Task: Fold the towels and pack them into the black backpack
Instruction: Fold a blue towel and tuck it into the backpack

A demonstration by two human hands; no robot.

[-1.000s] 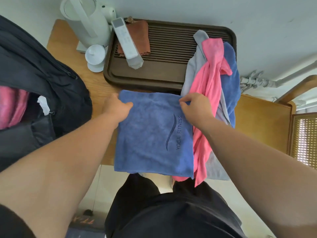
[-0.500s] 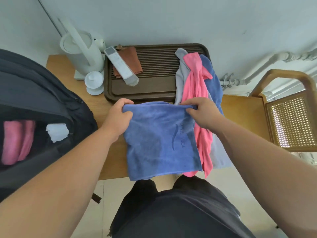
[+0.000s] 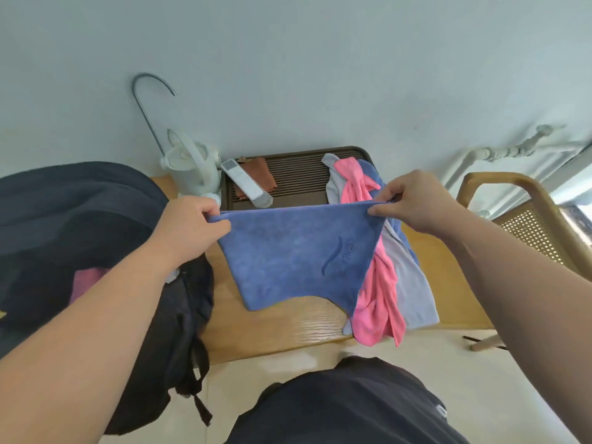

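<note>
A folded blue towel (image 3: 288,254) with an embossed logo hangs above the wooden table (image 3: 282,328). My left hand (image 3: 189,229) pinches its upper left corner and my right hand (image 3: 416,203) pinches its upper right corner, so the top edge is stretched taut. The black backpack (image 3: 96,251) stands open at the left, with a pink towel (image 3: 85,282) showing inside. To the right of the held towel lies a heap: a pink towel (image 3: 381,290), a grey towel (image 3: 411,293) and another blue towel (image 3: 373,171), draped from the tray over the table's front edge.
A dark slatted tray (image 3: 298,174) sits at the back with a white remote (image 3: 245,184) and a brown cloth (image 3: 258,176) on it. A white kettle (image 3: 192,168) stands behind the backpack. A cane chair (image 3: 525,225) is at the right.
Both hands have lifted the blue towel off the table and pulled its top edge taut; its lower part now hangs free. The view has tilted up toward the wall.
</note>
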